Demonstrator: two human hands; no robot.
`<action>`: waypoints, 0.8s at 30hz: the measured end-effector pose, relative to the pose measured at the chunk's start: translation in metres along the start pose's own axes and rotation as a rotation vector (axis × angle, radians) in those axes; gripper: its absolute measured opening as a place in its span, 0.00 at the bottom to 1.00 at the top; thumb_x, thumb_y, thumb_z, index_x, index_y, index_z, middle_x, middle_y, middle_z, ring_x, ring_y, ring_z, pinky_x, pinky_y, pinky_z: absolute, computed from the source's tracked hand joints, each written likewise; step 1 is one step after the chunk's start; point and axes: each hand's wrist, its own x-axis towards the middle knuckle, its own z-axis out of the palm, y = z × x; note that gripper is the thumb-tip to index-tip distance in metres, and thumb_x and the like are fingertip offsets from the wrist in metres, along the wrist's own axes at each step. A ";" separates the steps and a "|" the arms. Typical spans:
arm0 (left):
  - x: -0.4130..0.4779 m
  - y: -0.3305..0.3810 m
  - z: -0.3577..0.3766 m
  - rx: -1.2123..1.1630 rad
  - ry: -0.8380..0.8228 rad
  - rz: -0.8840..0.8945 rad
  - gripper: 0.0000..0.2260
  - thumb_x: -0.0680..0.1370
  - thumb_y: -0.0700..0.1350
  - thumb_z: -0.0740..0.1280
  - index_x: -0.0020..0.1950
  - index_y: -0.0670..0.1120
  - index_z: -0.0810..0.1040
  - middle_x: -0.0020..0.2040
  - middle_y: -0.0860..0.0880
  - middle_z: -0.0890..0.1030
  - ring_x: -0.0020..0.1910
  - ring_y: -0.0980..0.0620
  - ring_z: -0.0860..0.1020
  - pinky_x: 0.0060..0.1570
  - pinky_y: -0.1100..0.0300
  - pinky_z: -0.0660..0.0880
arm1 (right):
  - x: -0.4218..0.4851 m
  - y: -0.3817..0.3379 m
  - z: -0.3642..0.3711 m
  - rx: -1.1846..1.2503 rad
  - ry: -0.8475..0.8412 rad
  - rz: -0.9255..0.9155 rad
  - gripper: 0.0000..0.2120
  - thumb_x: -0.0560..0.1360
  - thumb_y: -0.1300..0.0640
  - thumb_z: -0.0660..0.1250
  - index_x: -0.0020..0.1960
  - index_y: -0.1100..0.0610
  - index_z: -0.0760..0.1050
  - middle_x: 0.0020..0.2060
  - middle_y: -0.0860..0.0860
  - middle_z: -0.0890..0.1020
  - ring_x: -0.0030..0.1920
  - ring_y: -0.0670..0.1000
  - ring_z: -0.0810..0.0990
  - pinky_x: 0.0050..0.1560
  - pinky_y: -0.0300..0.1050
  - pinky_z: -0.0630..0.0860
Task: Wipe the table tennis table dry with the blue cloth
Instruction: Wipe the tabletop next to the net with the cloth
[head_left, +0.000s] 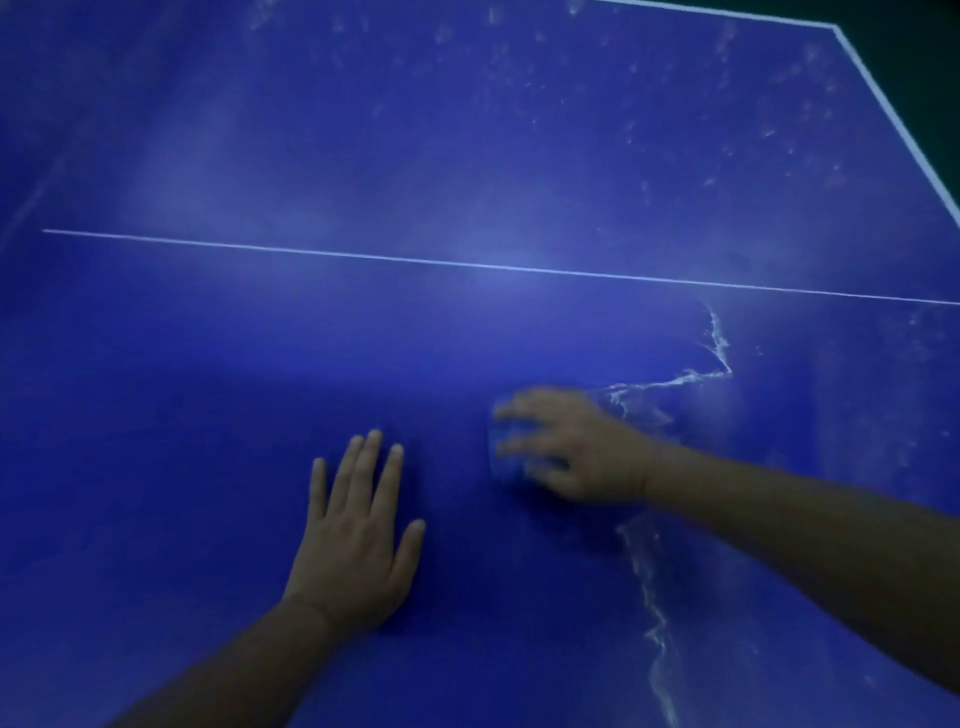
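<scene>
Seen from the head camera, a person's left hand (353, 551) lies flat and open-fingered on the blue table tennis table (234, 338) at 7 o'clock. The motion-blurred right hand (566, 447), fingers spread, presses the blue cloth (501, 467) just below centre, at 6 o'clock. Water streaks (691, 376) trail from 3 to 5 o'clock.

Left hand (353, 540) lies flat on the blue counter (208, 364), fingers (363, 467) straight, pointing to 12 o'clock. At its 2 o'clock the blurred right hand (566, 447) presses the blue cloth (501, 460). Water streaks (675, 381) lie at the right hand's 2 and 5 o'clock.
</scene>
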 end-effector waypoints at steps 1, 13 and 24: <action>-0.010 0.002 0.003 0.036 -0.032 -0.011 0.32 0.81 0.60 0.51 0.79 0.40 0.61 0.80 0.40 0.59 0.80 0.41 0.54 0.74 0.37 0.49 | 0.016 0.016 -0.004 -0.045 0.076 0.118 0.16 0.78 0.50 0.63 0.62 0.53 0.82 0.67 0.56 0.78 0.64 0.61 0.76 0.65 0.60 0.73; -0.034 0.005 -0.008 -0.120 0.065 -0.067 0.30 0.82 0.56 0.51 0.80 0.40 0.56 0.80 0.40 0.56 0.80 0.42 0.52 0.77 0.44 0.44 | -0.024 -0.120 0.024 0.192 -0.183 -0.336 0.16 0.81 0.46 0.65 0.64 0.53 0.80 0.68 0.51 0.77 0.69 0.55 0.72 0.62 0.50 0.68; -0.077 -0.004 -0.001 0.092 -0.096 -0.201 0.32 0.82 0.62 0.44 0.81 0.44 0.57 0.81 0.43 0.55 0.81 0.45 0.50 0.75 0.38 0.48 | 0.061 0.066 -0.012 -0.199 0.344 1.074 0.22 0.83 0.45 0.55 0.66 0.57 0.78 0.68 0.56 0.75 0.65 0.64 0.72 0.62 0.58 0.69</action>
